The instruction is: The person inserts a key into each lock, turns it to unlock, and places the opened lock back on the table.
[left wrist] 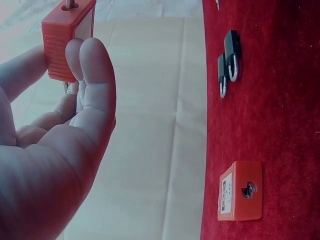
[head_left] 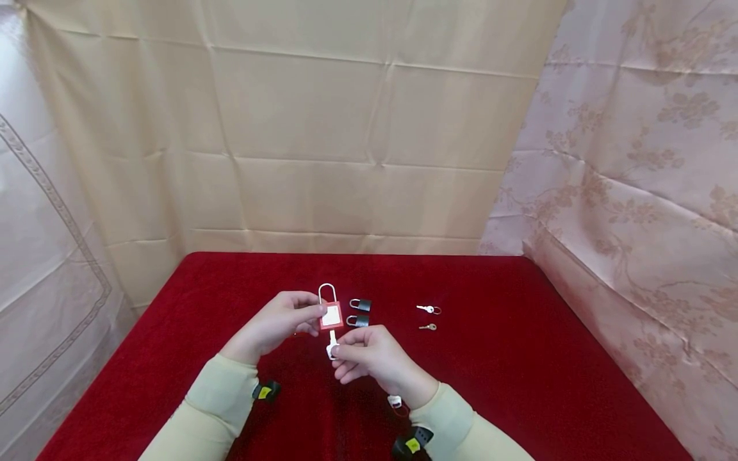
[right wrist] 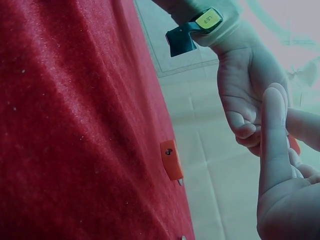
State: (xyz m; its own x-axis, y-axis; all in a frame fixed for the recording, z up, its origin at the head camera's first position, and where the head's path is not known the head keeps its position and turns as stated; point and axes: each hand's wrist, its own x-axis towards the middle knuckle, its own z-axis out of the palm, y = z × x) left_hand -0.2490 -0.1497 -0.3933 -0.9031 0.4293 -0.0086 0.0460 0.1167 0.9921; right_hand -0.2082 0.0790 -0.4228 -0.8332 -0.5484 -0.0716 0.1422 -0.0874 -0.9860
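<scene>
One raised view, two tipped close-ups
The head camera looks forward and down across the red bench [head_left: 507, 378] towards the beige curtain [head_left: 305, 115], with the left hand [head_left: 282, 323] and right hand [head_left: 371, 357] at middle distance. Each wrist camera sits close to its own hand, tipped sideways: the bench fills the left wrist view's right side and the right wrist view's left. Head and left wrist views share the black padlocks [head_left: 364, 305].

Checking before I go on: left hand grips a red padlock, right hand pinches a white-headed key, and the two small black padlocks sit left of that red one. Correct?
Not quite: the head view shows the two small black padlocks right of the held red padlock. The left hand does grip it, and the right hand pinches the white-headed key.
</scene>
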